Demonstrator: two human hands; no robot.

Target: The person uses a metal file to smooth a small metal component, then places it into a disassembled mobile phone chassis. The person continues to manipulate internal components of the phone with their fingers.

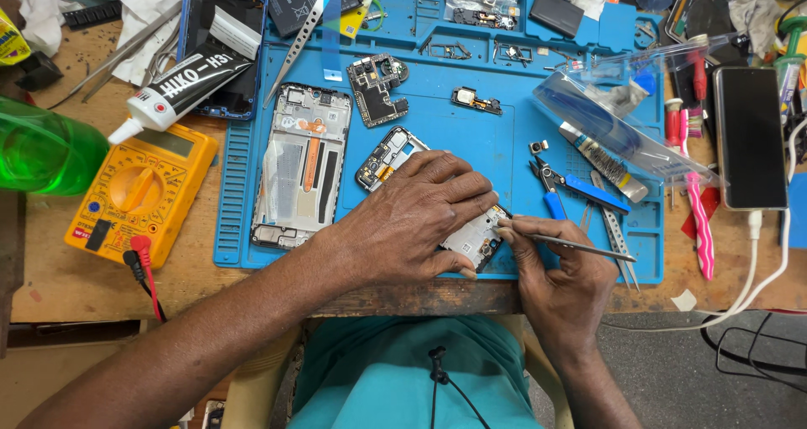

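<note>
**A:** From the head camera, what do we have under our hands?

**B:** An opened phone frame, lying flat on the blue work mat near the mat's front edge. Our left hand is spread flat over it, palm down, pinning it in place rather than gripping it. Only its two ends show past the hand.

**A:** And the right?

**B:** Our right hand is closed in a pen grip on slim metal tweezers, their tip touching the frame's end nearest the mat's front edge.

**A:** How do we judge the frame will handle?

**B:** Light and thin, stiff along its edges, but fragile inside: exposed boards and small parts. It would likely slide on the mat if not pressed down. We'd hold it by the outer rim, never by the inner parts.

**A:** What else lies about the mat?

**B:** On it, left of our hand, a second stripped frame; behind that, a loose circuit board. Blue-handled cutters lie right of the hand. Off the mat's left edge, on the counter, sits an orange multimeter; a white glue tube rests at the mat's far left corner.
</note>
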